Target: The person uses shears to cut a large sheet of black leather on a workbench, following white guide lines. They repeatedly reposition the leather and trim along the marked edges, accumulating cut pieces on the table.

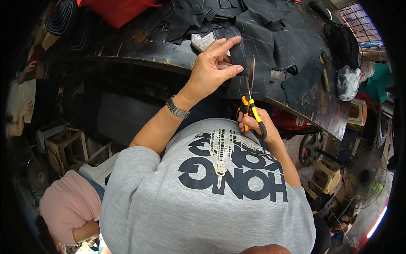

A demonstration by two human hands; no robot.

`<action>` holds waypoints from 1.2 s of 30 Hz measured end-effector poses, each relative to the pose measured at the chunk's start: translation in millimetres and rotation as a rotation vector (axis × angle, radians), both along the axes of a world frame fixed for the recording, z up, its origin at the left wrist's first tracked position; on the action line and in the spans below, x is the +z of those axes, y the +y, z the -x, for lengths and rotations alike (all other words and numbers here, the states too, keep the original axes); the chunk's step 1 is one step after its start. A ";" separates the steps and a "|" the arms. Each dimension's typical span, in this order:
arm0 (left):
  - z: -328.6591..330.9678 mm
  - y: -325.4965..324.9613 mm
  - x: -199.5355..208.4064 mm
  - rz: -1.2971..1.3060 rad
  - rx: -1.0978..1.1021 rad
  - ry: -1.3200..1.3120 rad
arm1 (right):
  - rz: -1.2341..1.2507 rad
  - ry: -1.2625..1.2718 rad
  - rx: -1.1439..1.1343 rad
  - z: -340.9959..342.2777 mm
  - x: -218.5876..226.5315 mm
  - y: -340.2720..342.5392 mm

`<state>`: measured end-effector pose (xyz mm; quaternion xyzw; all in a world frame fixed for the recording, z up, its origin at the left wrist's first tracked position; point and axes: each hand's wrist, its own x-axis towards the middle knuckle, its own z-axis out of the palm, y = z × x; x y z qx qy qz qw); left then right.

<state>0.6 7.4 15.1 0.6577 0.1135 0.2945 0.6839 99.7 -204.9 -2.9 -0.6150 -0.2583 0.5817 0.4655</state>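
Observation:
My right hand (258,122) is closed round the handles of a pair of scissors (255,113) with yellow, orange and black grips. The blades point away from me and stand apart, one long blade lying over the black material. Bent over a black leather-like piece (237,53) with pale drawn lines, my left hand (213,67) has its index finger and thumb on the piece, just left of the blades. Its other fingers are curled and partly hidden. More black marked sheets (292,46) lie heaped beyond and to the right of both hands.
The worn dark table (169,57) has its near edge in front of my body. Red material (120,10) lies at far left. A clear plastic bag (349,84) hangs by the right corner. A person in pink (69,205) is at lower left, a fan (366,178) at right.

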 end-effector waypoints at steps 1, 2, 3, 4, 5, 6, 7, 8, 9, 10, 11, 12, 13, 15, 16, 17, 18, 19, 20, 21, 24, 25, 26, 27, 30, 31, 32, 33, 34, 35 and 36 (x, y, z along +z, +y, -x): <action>1.0 1.4 -1.9 -0.010 -0.015 0.014 | 0.029 -0.027 0.008 1.1 0.4 -1.0; 1.1 1.6 -4.0 -0.011 -0.021 -0.008 | 0.067 -0.052 0.014 2.4 1.1 -2.3; 1.5 1.6 -5.7 -0.001 -0.021 0.007 | 0.110 -0.071 0.009 2.9 1.7 -2.7; 2.0 1.0 -7.0 0.005 -0.017 0.030 | 0.109 -0.060 -0.001 4.3 2.7 -3.9; 2.7 0.1 -7.6 0.005 -0.017 0.031 | 0.126 -0.055 -0.013 5.2 4.2 -5.0; 3.1 -0.8 -7.8 0.001 -0.015 0.039 | 0.141 -0.052 -0.025 6.0 5.4 -5.3; 3.2 -1.4 -7.5 -0.018 -0.010 0.028 | 0.136 -0.045 -0.032 6.6 6.1 -4.7; 3.1 -1.5 -7.0 -0.015 -0.015 0.049 | 0.130 -0.039 -0.041 7.0 6.9 -3.9; 2.9 -1.5 -6.3 -0.025 -0.017 0.052 | 0.123 -0.030 -0.052 7.2 7.8 -3.4; 2.9 -1.5 -5.7 -0.043 -0.016 0.058 | 0.121 -0.033 -0.052 7.3 8.6 -2.9; 3.1 -1.2 -5.2 -0.040 -0.022 0.057 | 0.117 -0.032 -0.054 7.1 9.4 -2.4; 3.4 -0.8 -4.8 -0.045 -0.025 0.060 | 0.109 -0.029 -0.058 7.2 9.8 -1.9; 3.7 -0.8 -4.7 -0.056 -0.024 0.064 | 0.132 -0.053 -0.061 7.5 10.0 -1.6; 3.8 -1.9 -5.1 -0.066 -0.029 0.079 | 0.166 -0.091 -0.071 7.9 10.0 -1.0; 3.8 -2.6 -5.4 -0.086 -0.028 0.081 | 0.168 -0.097 -0.069 8.2 9.8 -0.9; 3.8 -3.3 -5.7 -0.070 -0.025 0.080 | 0.167 -0.096 -0.071 8.5 9.5 -0.9; 3.6 -4.0 -5.9 -0.064 -0.021 0.074 | 0.167 -0.091 -0.077 8.7 9.3 -0.9; 3.3 -4.6 -6.1 -0.068 -0.014 0.066 | 0.175 -0.090 -0.071 8.4 9.1 -1.0; 3.0 -5.0 -6.2 -0.049 -0.020 0.059 | 0.185 -0.083 -0.068 7.8 9.2 -1.2; 2.5 -5.2 -6.3 -0.039 -0.021 0.051 | 0.181 -0.069 -0.069 7.5 9.3 -1.5; 2.5 -5.0 -5.9 -0.021 -0.033 0.032 | 0.116 -0.016 -0.075 7.8 9.9 -2.1; 2.6 -5.0 -5.8 -0.028 -0.034 0.023 | 0.095 -0.024 -0.072 7.5 10.2 -2.2; 2.5 -5.2 -5.8 -0.014 -0.034 0.024 | 0.089 -0.033 -0.070 7.3 10.6 -2.3; 1.9 -5.4 -5.8 -0.011 -0.031 0.021 | 0.084 -0.040 -0.076 7.4 10.8 -2.0; 1.6 -6.7 -5.9 -0.008 -0.036 0.021 | 0.116 -0.071 -0.100 9.7 9.1 -0.1; 1.9 -7.1 -5.8 -0.019 -0.037 0.020 | 0.123 -0.094 -0.098 9.6 8.9 -0.3; 2.1 -7.4 -5.7 -0.006 -0.039 0.023 | 0.131 -0.117 -0.095 9.5 8.4 -0.7; 2.3 -7.4 -5.5 -0.006 -0.038 0.023 | 0.125 -0.135 -0.098 9.3 7.8 -1.1; 2.5 -7.5 -5.4 -0.015 -0.034 0.018 | 0.115 -0.136 -0.102 9.6 6.8 -1.4; 2.6 -7.6 -5.2 -0.007 -0.035 0.024 | 0.092 -0.133 -0.112 10.5 5.4 -1.4; 2.9 -7.8 -5.0 -0.010 -0.034 0.025 | 0.075 -0.128 -0.127 11.3 4.2 -1.6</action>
